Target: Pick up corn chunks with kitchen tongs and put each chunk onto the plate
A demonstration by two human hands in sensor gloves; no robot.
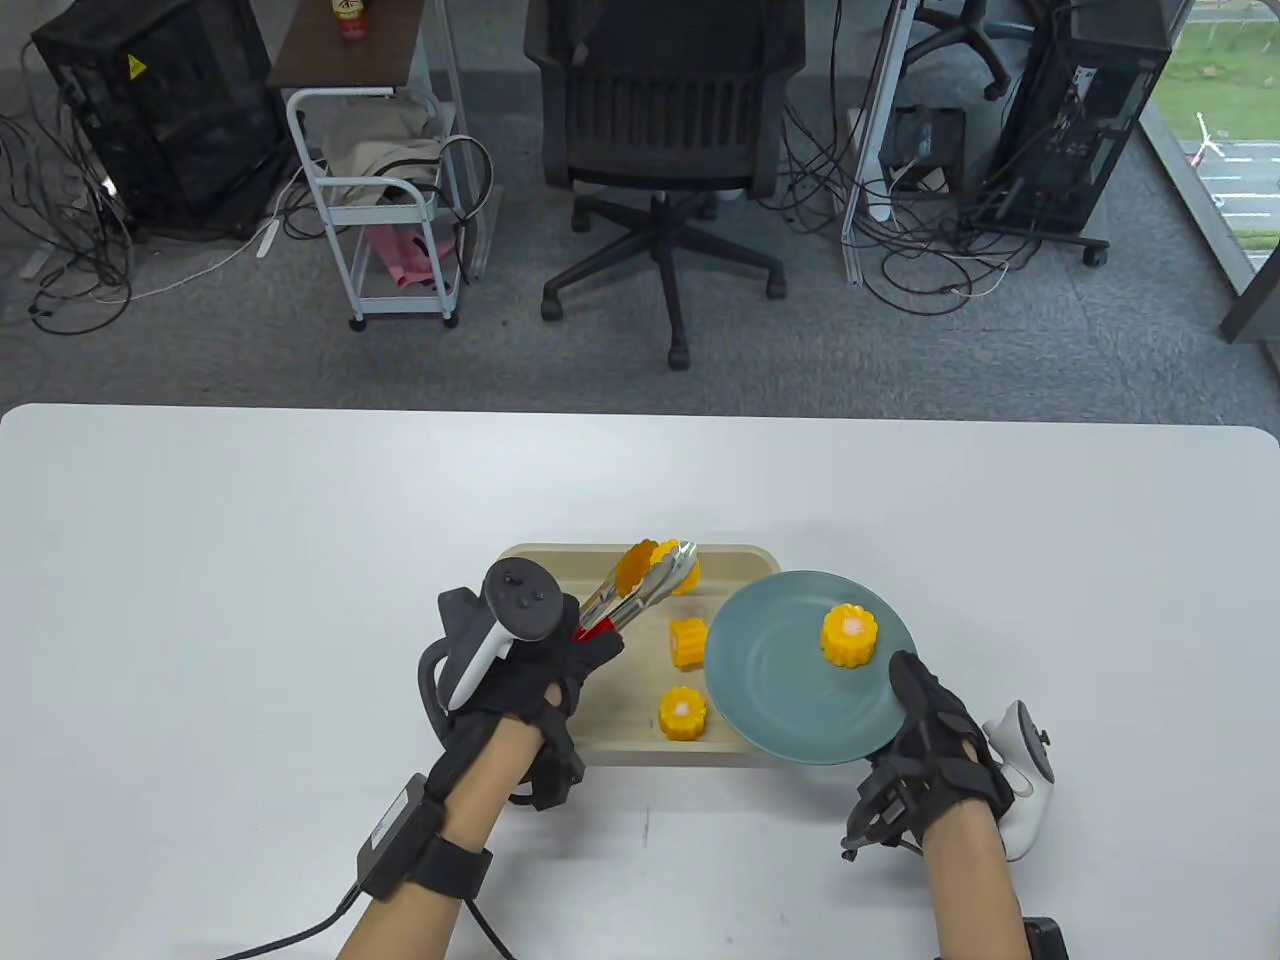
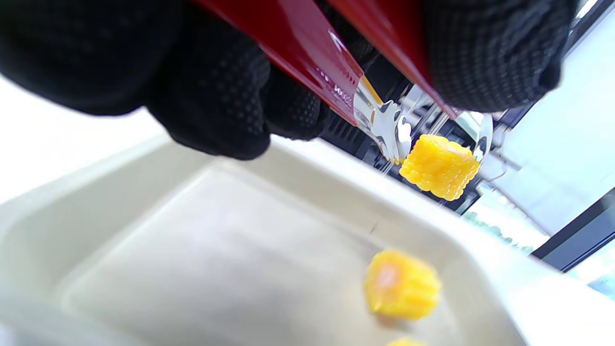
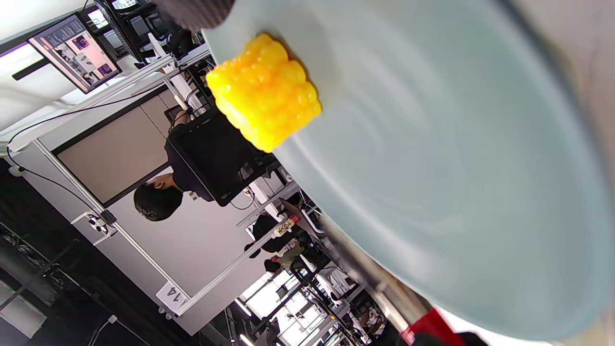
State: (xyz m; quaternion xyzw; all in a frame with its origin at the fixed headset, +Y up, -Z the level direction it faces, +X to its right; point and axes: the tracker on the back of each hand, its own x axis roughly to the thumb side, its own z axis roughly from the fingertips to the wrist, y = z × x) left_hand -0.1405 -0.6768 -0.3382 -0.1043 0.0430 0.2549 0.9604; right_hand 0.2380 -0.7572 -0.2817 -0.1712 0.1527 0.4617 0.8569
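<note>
My left hand (image 1: pixel 585 650) grips the red handles of the metal tongs (image 1: pixel 640 590). Their tips pinch a yellow corn chunk (image 1: pixel 634 566) lifted above the beige tray (image 1: pixel 545 553). The left wrist view shows that chunk (image 2: pixel 439 166) between the tong tips (image 2: pixel 389 129), with my gloved fingers (image 2: pixel 216 96) around the handles. Two more chunks (image 1: pixel 688 642) (image 1: pixel 683 714) lie in the tray. My right hand (image 1: pixel 925 715) holds the blue-grey plate (image 1: pixel 790 700) by its near right rim, over the tray's right end. One chunk (image 1: pixel 849 636) (image 3: pixel 263 91) sits on the plate (image 3: pixel 456 168).
The white table (image 1: pixel 250 600) stretches wide on both sides of the tray. Beyond its far edge stand an office chair (image 1: pixel 665 110), a white cart (image 1: pixel 385 200) and computer towers with cables on the floor.
</note>
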